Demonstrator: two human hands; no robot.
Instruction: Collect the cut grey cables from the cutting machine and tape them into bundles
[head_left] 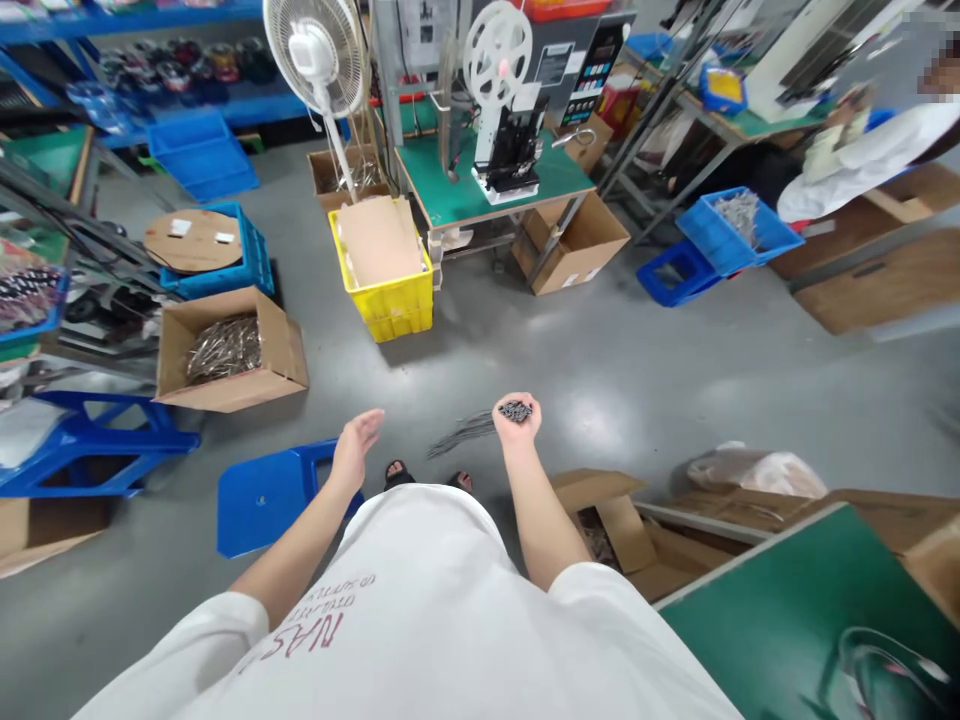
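My right hand [517, 420] is closed around a bundle of thin dark wires [466, 432]. The bundle's gathered ends show at the top of the fist, and its loose strands trail out to the left above the floor. My left hand [358, 447] holds nothing, its fingers stretched out, and is apart from the bundle. Beneath my left forearm is a blue stool [262, 500].
A yellow crate [394, 310] with cardboard on top stands ahead, beside a machine on a green table [442, 190]. At left is a carton [281, 355] of wires. A green tabletop [810, 610] lies close on my right. Another person [862, 165] sits far right.
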